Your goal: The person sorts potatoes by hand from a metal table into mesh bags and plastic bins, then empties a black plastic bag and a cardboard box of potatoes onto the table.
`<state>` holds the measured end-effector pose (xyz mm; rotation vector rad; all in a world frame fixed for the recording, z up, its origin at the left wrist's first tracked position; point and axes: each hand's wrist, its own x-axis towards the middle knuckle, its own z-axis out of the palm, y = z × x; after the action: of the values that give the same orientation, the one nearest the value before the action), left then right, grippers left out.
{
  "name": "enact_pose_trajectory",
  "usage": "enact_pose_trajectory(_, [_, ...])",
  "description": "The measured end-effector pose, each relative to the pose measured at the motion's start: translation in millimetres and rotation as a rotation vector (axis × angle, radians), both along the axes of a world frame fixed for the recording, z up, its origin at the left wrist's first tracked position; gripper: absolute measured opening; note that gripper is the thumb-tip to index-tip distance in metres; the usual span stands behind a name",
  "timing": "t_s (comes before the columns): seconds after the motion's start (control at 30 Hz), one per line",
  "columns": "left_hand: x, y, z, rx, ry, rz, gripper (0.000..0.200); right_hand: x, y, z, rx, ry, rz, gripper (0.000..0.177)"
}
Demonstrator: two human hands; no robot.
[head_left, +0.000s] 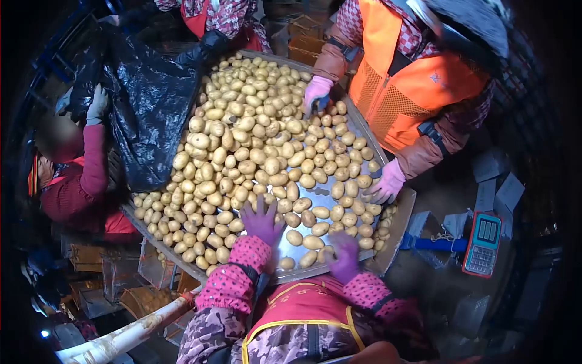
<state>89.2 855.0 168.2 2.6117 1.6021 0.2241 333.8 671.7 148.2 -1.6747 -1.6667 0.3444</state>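
Many potatoes [242, 151] cover a metal sorting table [321, 197], whose shiny surface shows between them near the front. My left hand [262, 223], in a purple glove, lies on the potatoes at the front middle with its fingers spread. To its right, my right hand [344, 258], also gloved in purple, is at the table's front edge beside a few potatoes. Its fingers point down and are partly blurred, so whether they hold a potato is unclear.
A co-worker in an orange vest [394, 79] has two pink-gloved hands at the right edge. Others hold black plastic [145, 103] at the left. A scale display [482, 244] stands right; a white pipe [133, 327] runs lower left.
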Motion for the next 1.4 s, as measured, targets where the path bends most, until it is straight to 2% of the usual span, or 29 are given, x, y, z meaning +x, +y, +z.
enact_pose_trajectory(0.07, [18, 5, -4, -0.021, 0.021, 0.05, 0.072, 38, -13, -19, -0.02, -0.168, -0.224, 0.068])
enact_pose_trajectory(0.13, [35, 2, 10, -0.102, 0.066, 0.119, 0.074, 56, -4, -18, -0.224, -0.424, -0.391, 0.079])
enact_pose_trajectory(0.17, [37, -4, 12, -0.125, 0.097, 0.083, 0.075, 50, 8, -14, -0.418, -0.349, -0.417, 0.086])
enact_pose_trajectory(0.2, [36, -10, 13, -0.15, 0.125, 0.052, 0.076, 38, 7, -11, -0.418, -0.394, -0.386, 0.088])
enact_pose_trajectory(0.27, [16, -33, -24, -0.096, -0.048, -0.055, 0.083, 10, 8, 2, -0.4, -0.48, -0.33, 0.091])
enact_pose_trajectory(0.3, [6, -40, -18, -0.117, -0.153, -0.133, 0.081, -3, 8, 23, -0.441, -0.498, -0.283, 0.093])
enact_pose_trajectory(0.33, [-2, -55, -12, -0.054, -0.134, -0.16, 0.078, -6, 7, 16, -0.407, -0.417, -0.176, 0.093])
enact_pose_trajectory(0.4, [-17, -79, 8, -0.097, -0.13, -0.175, 0.074, -13, -3, 8, -0.357, -0.257, 0.029, 0.094])
enact_pose_trajectory(0.43, [-27, -91, 6, -0.101, -0.124, -0.17, 0.072, -21, -7, 16, -0.456, -0.298, 0.083, 0.09])
enact_pose_trajectory(0.53, [-66, -122, 0, -0.077, -0.123, -0.141, 0.067, -32, -18, 3, -0.369, -0.454, 0.088, 0.085])
enact_pose_trajectory(0.7, [-121, -162, 11, -0.004, -0.118, -0.009, 0.065, -26, -22, -7, -0.292, -0.386, 0.072, 0.073])
enact_pose_trajectory(0.8, [-150, -165, 24, -0.21, -0.158, 0.271, 0.071, -29, -22, -16, -0.234, -0.369, 0.045, 0.067])
enact_pose_trajectory(0.83, [-157, -169, 17, -0.089, -0.115, 0.367, 0.073, -29, -22, -18, -0.223, -0.377, 0.035, 0.066])
enact_pose_trajectory(0.93, [-171, -178, -15, -0.058, 0.016, 0.39, 0.071, -31, -19, -23, -0.201, -0.398, -0.006, 0.063])
enact_pose_trajectory(1.07, [-145, -170, -15, -0.043, -0.082, 0.228, 0.075, -38, -17, -27, -0.161, -0.449, -0.055, 0.06])
enact_pose_trajectory(1.1, [-138, -165, -1, -0.19, -0.125, 0.191, 0.078, -39, -16, -26, -0.201, -0.443, -0.052, 0.063])
enact_pose_trajectory(1.2, [-108, -158, 5, -0.176, -0.017, 0.145, 0.082, -48, -16, -15, -0.237, -0.458, -0.083, 0.067])
enact_pose_trajectory(1.33, [-73, -133, 3, -0.212, -0.066, 0.064, 0.091, -50, -11, -11, -0.304, -0.494, -0.056, 0.07])
enact_pose_trajectory(1.4, [-54, -121, 6, -0.244, -0.044, 0.062, 0.09, -46, -3, 0, -0.324, -0.416, -0.009, 0.07])
